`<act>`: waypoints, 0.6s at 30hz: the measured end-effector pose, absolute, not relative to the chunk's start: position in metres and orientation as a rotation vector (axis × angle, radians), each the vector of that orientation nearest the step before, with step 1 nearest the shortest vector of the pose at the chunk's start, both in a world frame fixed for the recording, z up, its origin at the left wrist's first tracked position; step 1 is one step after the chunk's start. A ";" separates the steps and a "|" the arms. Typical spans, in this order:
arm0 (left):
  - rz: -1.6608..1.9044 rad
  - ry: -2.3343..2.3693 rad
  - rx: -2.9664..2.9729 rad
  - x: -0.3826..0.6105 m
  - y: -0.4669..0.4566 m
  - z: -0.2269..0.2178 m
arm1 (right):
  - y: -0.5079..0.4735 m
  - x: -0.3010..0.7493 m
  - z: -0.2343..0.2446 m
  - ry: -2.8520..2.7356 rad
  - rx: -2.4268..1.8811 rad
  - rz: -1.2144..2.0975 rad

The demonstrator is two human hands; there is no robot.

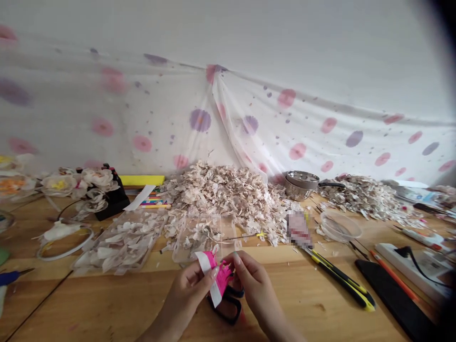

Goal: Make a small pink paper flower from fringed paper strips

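Observation:
Pinched between the thumb and fingers of my left hand (192, 287) is a bright pink fringed strip (223, 279) with a white band along one edge; I cannot tell if it is paper or cloth. My right hand (251, 280) has its fingertips pressed together at the frayed pink end. Whether they grip the fringe or something thin beside it is too small to make out. Dark-handled scissors (230, 308) lie on the table just under the strip, partly hidden. Beyond my hands stands a clear plastic tray (228, 232) with pale petals in it.
A large heap of dried-looking petals (228, 194) spreads behind the trays. To the left are a petal-filled box (121, 244) and fabric-like flowers (96, 183). On the right lie a yellow-and-black utility knife (340, 278), a clear lid (340, 226), a metal bowl (301, 185) and a power strip (416, 263).

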State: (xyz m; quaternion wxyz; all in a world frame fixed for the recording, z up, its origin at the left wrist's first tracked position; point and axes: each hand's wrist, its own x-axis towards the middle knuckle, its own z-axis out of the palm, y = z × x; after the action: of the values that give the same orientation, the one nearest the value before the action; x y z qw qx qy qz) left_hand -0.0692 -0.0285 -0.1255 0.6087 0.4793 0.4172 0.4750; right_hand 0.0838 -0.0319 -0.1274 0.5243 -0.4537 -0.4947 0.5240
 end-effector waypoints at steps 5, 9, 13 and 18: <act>1.070 0.969 1.269 -0.071 -0.028 -0.131 | -0.032 0.089 -0.118 -1.449 -1.094 0.928; 1.067 0.974 1.318 -0.073 -0.029 -0.137 | -0.033 0.088 -0.116 -1.513 -1.146 0.886; 1.042 0.938 1.259 -0.073 -0.028 -0.140 | -0.033 0.089 -0.117 -1.514 -1.156 0.927; 1.083 0.950 1.205 -0.071 -0.026 -0.137 | -0.033 0.092 -0.115 -1.499 -1.126 0.983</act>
State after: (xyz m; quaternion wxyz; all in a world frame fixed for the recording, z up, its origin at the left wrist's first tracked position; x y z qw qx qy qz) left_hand -0.0711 -0.0257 -0.1368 0.5906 0.5179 0.4081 0.4652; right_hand 0.0920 -0.0326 -0.1149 0.4904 -0.4636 -0.6170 0.4047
